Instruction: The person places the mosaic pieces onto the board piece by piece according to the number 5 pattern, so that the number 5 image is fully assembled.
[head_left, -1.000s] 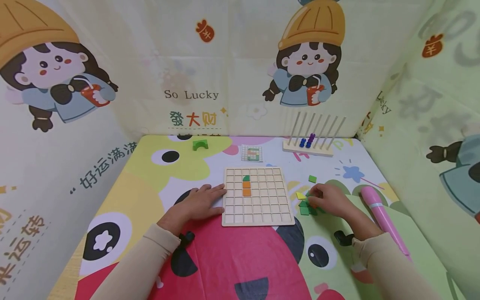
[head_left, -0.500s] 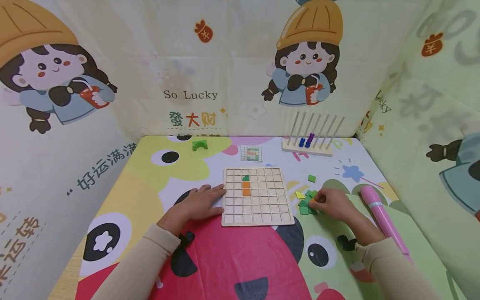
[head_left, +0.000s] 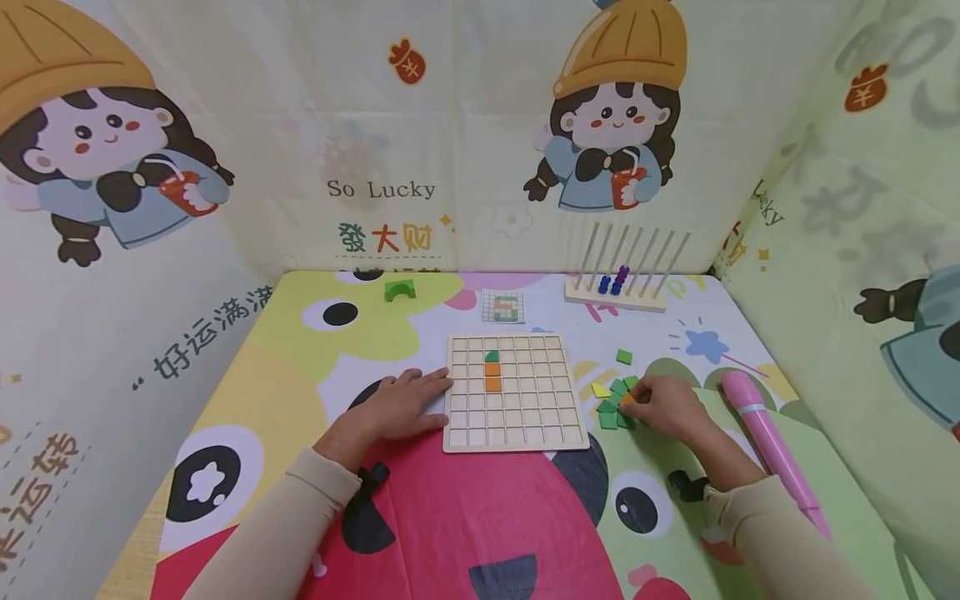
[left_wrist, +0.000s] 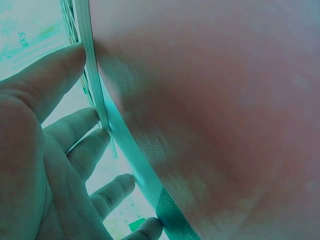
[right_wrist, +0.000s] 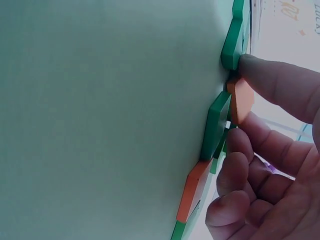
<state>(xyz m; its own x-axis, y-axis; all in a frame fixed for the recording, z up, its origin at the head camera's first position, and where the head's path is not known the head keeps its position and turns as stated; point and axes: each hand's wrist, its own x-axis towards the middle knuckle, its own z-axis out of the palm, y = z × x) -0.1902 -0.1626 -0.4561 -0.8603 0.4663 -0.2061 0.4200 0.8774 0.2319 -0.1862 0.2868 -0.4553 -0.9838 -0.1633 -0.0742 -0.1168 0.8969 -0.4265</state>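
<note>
Head view: the left hand is resting at the left side of the board, its fingers lying straight and a little apart, holding nothing, with the tips touching the board's edge. The right hand is working to the right of the board, at a heap of green tiles. In the right wrist view, its thumb and forefinger are clamping an orange tile by opposite edges, while the other fingers are curling below. That tile is sitting among the heap, right of the board; whether it is touching the table cannot be told.

Two orange squares and a green rounded piece are standing in one column, left of the board's middle and toward its far edge. A pattern card is lying just beyond the board.

For a good pickup, the thumb and forefinger should be holding the tile's edges evenly and drawing it straight up, so that neighbouring tiles are not being dragged along. Hard squeezing would probably be twisting so thin a piece. The left hand is best steadying the board without pushing it.
</note>
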